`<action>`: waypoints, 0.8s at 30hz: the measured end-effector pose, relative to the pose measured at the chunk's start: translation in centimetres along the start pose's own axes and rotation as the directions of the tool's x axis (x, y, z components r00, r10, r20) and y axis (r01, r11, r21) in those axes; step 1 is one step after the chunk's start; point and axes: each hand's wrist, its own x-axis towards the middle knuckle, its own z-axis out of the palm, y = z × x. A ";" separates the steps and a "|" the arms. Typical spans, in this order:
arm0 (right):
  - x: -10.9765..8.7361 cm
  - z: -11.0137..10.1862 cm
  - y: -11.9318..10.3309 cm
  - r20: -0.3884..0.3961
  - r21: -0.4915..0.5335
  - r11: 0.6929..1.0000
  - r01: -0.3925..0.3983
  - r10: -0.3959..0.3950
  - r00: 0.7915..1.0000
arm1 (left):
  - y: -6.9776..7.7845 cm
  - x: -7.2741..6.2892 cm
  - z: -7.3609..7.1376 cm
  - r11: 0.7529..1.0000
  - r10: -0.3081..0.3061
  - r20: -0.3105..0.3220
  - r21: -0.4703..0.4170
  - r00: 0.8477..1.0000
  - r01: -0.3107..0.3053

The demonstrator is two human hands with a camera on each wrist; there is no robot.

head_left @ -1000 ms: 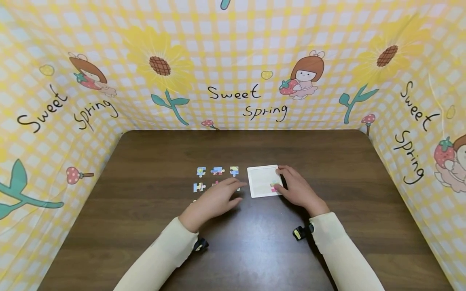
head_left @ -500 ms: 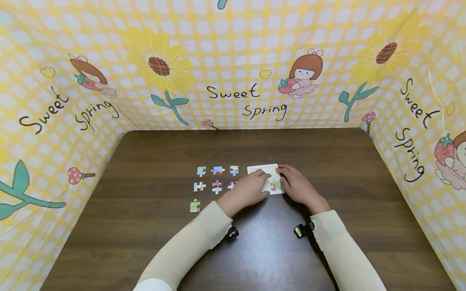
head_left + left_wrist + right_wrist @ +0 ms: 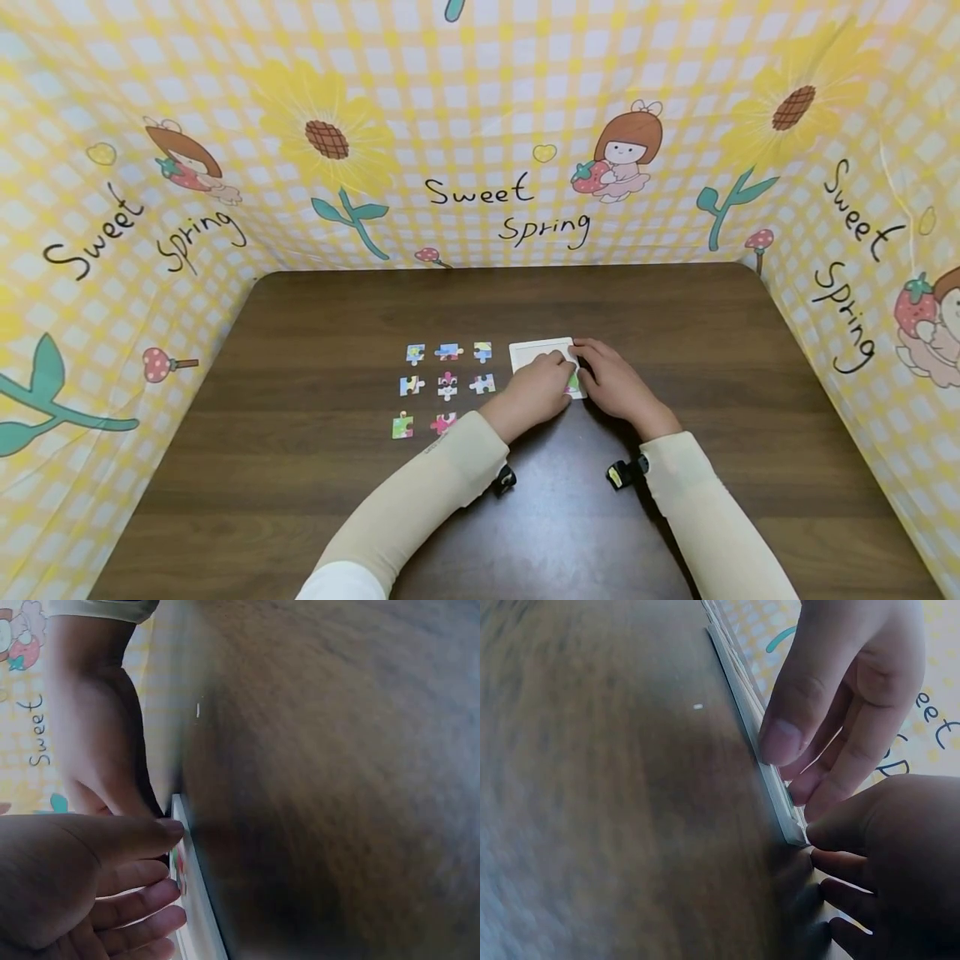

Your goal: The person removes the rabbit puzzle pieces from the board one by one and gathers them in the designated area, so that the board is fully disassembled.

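A white, shallow square puzzle tray (image 3: 522,355) lies on the table in the head view. Inside its near right corner sits a jigsaw piece (image 3: 574,383), green where it shows beside my left hand (image 3: 528,396). That hand reaches across the tray, fingers loosely extended onto the piece, thumb at the near rim in the left wrist view. My right hand (image 3: 618,383) holds the tray's right edge, its thumb (image 3: 836,825) by the near corner and the fingers along the outer side. My left hand covers much of the piece.
Left of the tray, several loose jigsaw pieces (image 3: 447,384) lie in rows on the brown wooden table (image 3: 315,333). The left sleeve (image 3: 465,458) partly overlaps a pink piece (image 3: 442,423). A yellow checked cloth (image 3: 480,108) stands round the back and sides.
My left hand has moved right, from over the loose pieces onto the piece in the tray. The right hand stays at the tray's edge, its thumb drawn back from the piece.
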 end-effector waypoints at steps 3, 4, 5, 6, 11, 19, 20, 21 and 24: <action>0.0 0.0 0.1 -0.007 -0.001 1.000 0.004 -0.004 1.000 | 0.1 0.0 0.0 1.000 -0.008 -0.013 0.007 1.000 0.008; 0.0 0.0 0.1 -0.010 -0.002 1.000 0.006 -0.006 1.000 | 0.2 0.0 0.0 1.000 -0.007 -0.018 0.007 1.000 0.007; 0.0 0.0 0.1 -0.012 -0.002 1.000 0.007 -0.008 1.000 | 0.1 -0.1 0.0 1.000 -0.002 -0.022 0.007 1.000 0.002; 0.0 0.0 0.1 -0.015 -0.004 1.000 0.011 -0.011 1.000 | 0.1 -0.1 0.1 1.000 0.003 -0.027 0.005 1.000 -0.003; -0.1 0.1 0.1 -0.034 -0.001 1.000 0.028 -0.028 0.999 | 0.1 -0.2 0.1 1.000 0.028 -0.053 -0.002 0.998 -0.028; -0.2 0.2 0.2 -0.028 0.005 1.000 0.023 -0.023 0.999 | 0.0 0.0 0.2 0.998 0.026 -0.045 -0.055 0.999 -0.028; -0.2 0.2 0.2 -0.024 0.005 1.000 0.022 -0.022 0.999 | -0.1 0.0 0.2 0.998 0.024 -0.043 -0.063 0.999 -0.027; -0.2 0.2 0.2 -0.020 0.004 1.000 0.021 -0.021 1.000 | -0.1 0.0 0.2 0.997 0.024 -0.043 -0.071 0.999 -0.027; -0.1 0.1 0.2 -0.015 0.006 1.000 0.024 -0.024 1.000 | -0.2 0.0 0.1 0.996 0.027 -0.045 -0.086 0.999 -0.031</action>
